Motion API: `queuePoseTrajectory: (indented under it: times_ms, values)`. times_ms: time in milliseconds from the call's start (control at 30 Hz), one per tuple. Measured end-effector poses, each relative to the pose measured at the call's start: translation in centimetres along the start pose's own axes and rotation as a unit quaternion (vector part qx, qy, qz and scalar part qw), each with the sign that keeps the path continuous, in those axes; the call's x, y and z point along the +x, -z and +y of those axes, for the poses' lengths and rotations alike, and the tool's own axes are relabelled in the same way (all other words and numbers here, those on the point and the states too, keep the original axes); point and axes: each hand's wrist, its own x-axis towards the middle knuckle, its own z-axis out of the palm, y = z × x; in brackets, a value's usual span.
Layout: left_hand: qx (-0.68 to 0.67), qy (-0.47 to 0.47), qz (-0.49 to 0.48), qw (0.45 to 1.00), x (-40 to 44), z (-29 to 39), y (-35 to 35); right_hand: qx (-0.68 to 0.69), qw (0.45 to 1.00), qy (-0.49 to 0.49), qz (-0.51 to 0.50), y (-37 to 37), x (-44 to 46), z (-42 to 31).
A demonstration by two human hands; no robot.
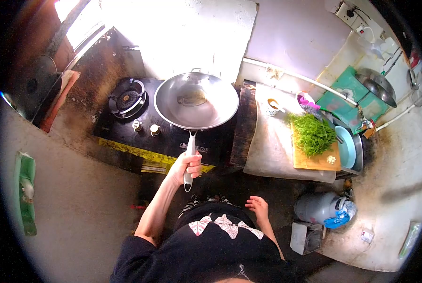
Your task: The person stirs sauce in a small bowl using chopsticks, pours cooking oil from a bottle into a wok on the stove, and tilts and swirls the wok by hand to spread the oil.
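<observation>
So the left hand point(186, 167) is wrapped right round the pale handle point(191, 145) of a wide pan point(171, 111), fingers folded over and closed on it. The pan is over the right side of the black stove point(166, 146), with a shiny little puddle of liquid point(192, 97) in the bottom. Can't tell if it's resting on a burner or lifted, and no flame shows.

My worry is that one-handed hold. If the wrist rolls or the grip slips, that wide bowl could tip and the liquid run to the rim, maybe over it. If it's hot oil, any water getting in could make it spit, and the forearm is bare. The handle also pokes past the stove's near edge, so a bump from the body could swing it.

Pose-wise, the left arm reaches forward from the near left, elbow bent and out to the side. The right hand point(258, 207) hangs in front of the body, holding nothing, fingers loosely curled and a bit apart, well away from the pan.

Further out, there's a bare burner point(127, 97) to the left and two knobs point(154, 130) near it. Off right on the counter point(272, 155) is a cutting board point(303, 162) with a heap of feathery greens point(314, 134) and some chopped white bits point(331, 160) at its near right corner, plus a cup point(273, 107) on the far side.
</observation>
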Motion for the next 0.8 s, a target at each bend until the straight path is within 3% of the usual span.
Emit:
queuePoseTrajectory:
  times_ms: [167, 333, 467, 800]
  values:
    - [0.098, -0.010, 0.052, 0.994, -0.9, -0.2, -0.2, -0.045, 0.999, 0.014, -0.004, -0.3, 0.0, 0.0]
    - [0.132, -0.009, 0.054, 0.990, -2.6, -0.9, 1.5, -0.078, 0.996, 0.035, -0.023, -0.1, 0.5, 0.1]
    - [0.157, -0.022, 0.039, 0.987, -4.4, -1.3, 2.6, -0.180, 0.983, 0.027, -0.037, -0.1, 1.2, -0.7]
    - [0.011, -0.025, -0.078, 0.997, -4.7, -0.4, 4.0, -0.234, 0.967, 0.093, -0.047, 0.5, 2.7, -1.3]
